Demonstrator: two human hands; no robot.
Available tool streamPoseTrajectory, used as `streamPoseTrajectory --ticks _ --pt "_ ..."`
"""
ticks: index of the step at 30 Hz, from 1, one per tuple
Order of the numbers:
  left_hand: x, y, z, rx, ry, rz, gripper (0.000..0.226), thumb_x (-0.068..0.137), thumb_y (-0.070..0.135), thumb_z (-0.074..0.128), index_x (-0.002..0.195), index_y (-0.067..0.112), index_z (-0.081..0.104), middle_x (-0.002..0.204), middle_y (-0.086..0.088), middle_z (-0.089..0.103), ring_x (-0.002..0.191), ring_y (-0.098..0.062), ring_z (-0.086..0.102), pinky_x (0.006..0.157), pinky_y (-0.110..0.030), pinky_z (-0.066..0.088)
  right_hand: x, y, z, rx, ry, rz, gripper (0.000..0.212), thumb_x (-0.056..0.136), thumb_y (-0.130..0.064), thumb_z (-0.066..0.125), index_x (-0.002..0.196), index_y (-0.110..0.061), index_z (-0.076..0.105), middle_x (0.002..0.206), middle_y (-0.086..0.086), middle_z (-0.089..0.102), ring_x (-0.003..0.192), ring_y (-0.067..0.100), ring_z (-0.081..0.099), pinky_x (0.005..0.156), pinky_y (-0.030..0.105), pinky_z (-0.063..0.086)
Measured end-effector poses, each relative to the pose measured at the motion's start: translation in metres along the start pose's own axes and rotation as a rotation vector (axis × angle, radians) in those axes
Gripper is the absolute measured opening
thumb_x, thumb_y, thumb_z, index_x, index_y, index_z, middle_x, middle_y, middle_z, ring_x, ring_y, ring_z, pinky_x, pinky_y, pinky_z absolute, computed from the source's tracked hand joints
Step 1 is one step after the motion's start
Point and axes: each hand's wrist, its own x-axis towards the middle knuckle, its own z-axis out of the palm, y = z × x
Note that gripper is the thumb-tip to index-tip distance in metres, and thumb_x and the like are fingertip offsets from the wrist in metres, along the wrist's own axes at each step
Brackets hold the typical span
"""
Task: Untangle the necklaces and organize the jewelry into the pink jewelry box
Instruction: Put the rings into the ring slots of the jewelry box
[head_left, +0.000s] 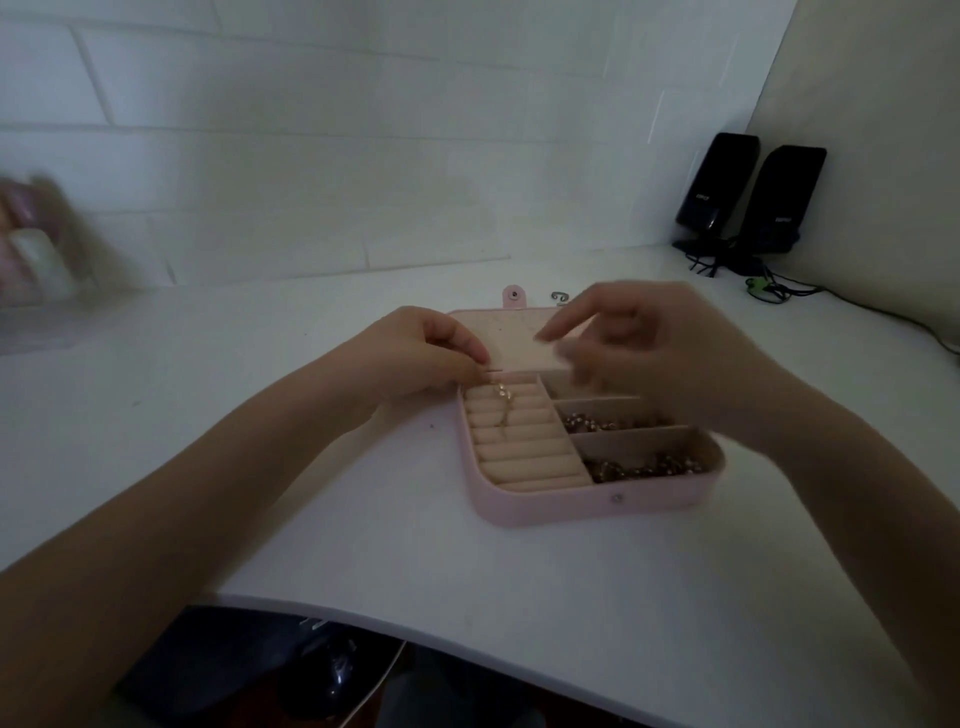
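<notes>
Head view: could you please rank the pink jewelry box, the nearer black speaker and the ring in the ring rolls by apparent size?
1. pink jewelry box
2. nearer black speaker, though it stands farther away
3. ring

Pink jewelry box (550, 506) with beige ring rolls (519, 441), white table (311, 519), black speakers (748, 192).

White table (363, 545): open pink jewelry box (550, 506), two black speakers (748, 192), cables (769, 286)

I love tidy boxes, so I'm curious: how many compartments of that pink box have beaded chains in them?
2. One beaded chain lies in the middle right compartment of the pink jewelry box; another fills the nearest right compartment. The far compartment is partly hidden by the right hand.
</notes>
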Motion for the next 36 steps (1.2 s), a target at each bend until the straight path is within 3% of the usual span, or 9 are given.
streamPoseTrajectory --ticks 6,8,11,17,20,24,29,33,36 --pt "0.004 0.001 -0.004 -0.007 0.113 0.01 0.011 0.077 0.009 0.07 0.074 0.018 0.066 0.068 0.002 0.056 0.063 -0.01 0.046 0.056 -0.021 0.033 0.016 0.082 -0.075 0.123 0.814 0.311 0.016 0.09 -0.013 0.054 0.1 -0.015 0.066 0.076 -0.001 0.065 0.061 0.007 0.055 0.061 0.024 0.049" --pt "0.007 0.009 0.0 -0.002 0.175 0.103 0.012 0.079 0.005 0.067 0.074 0.016 0.065 0.07 -0.001 0.056 0.059 -0.008 0.045 0.055 -0.017 0.033 0.012 0.12 -0.093 -0.012 0.937 0.448 0.018 0.09 -0.016 0.053 0.102 -0.016 0.066 0.089 0.002 0.067 0.075 0.015 0.058 0.072 0.034 0.052" --pt "0.018 0.029 0.01 -0.108 0.202 0.205 0.017 0.078 0.002 0.065 0.07 0.016 0.063 0.064 0.004 0.057 0.053 -0.002 0.045 0.053 -0.015 0.034 0.001 0.16 -0.096 -0.256 0.779 0.589 0.025 0.094 -0.023 0.052 0.114 -0.016 0.064 0.108 0.007 0.064 0.09 0.021 0.057 0.083 0.034 0.047" --pt "0.048 0.028 0.04 -0.17 0.39 0.334 0.02 0.077 0.0 0.065 0.072 0.019 0.06 0.06 0.005 0.05 0.048 0.002 0.044 0.051 -0.01 0.034 0.022 0.18 -0.082 -0.536 0.449 0.521 0.032 0.098 -0.034 0.044 0.125 -0.029 0.059 0.129 0.009 0.052 0.117 0.029 0.047 0.1 0.041 0.041" --pt "0.047 0.011 0.04 -0.031 0.438 0.385 0.012 0.077 0.003 0.064 0.078 0.014 0.061 0.063 0.002 0.052 0.055 -0.003 0.044 0.054 -0.009 0.034 0.024 0.184 -0.076 -0.706 0.37 0.472 0.03 0.099 -0.024 0.042 0.12 -0.019 0.064 0.126 0.009 0.055 0.114 0.031 0.047 0.095 0.04 0.041" --pt "0.046 0.002 0.038 0.009 0.43 0.373 0.009 0.077 0.002 0.063 0.081 0.009 0.062 0.066 -0.002 0.054 0.057 -0.004 0.044 0.054 -0.009 0.034 0.02 0.181 -0.078 -0.58 0.503 0.37 0.017 0.09 -0.007 0.057 0.097 -0.006 0.072 0.102 0.011 0.069 0.086 0.017 0.056 0.08 0.023 0.04" --pt "0.046 0.007 0.039 -0.008 0.419 0.421 0.012 0.078 0.004 0.064 0.077 0.016 0.06 0.065 0.001 0.053 0.059 -0.004 0.044 0.055 -0.009 0.034 0.014 0.155 -0.076 -0.256 0.644 0.382 0.011 0.085 -0.01 0.065 0.09 -0.019 0.07 0.087 0.005 0.067 0.075 0.016 0.06 0.072 0.023 0.047" --pt "0.04 0.011 0.041 -0.105 0.33 0.483 0.008 0.076 0.018 0.067 0.077 0.023 0.061 0.067 0.009 0.056 0.064 -0.004 0.051 0.061 -0.013 0.039 0.021 0.089 -0.055 0.381 0.478 0.205 0.013 0.084 -0.004 0.066 0.096 -0.008 0.066 0.074 0.003 0.067 0.069 0.013 0.067 0.078 0.027 0.058" --pt "0.033 0.018 0.045 -0.16 0.165 0.464 0.019 0.071 0.035 0.076 0.082 0.022 0.066 0.071 0.011 0.063 0.071 -0.008 0.059 0.068 -0.024 0.048 0.027 0.053 -0.022 0.546 0.313 0.158 0.014 0.081 -0.003 0.068 0.095 -0.007 0.067 0.079 0.009 0.07 0.067 0.013 0.065 0.071 0.023 0.056"
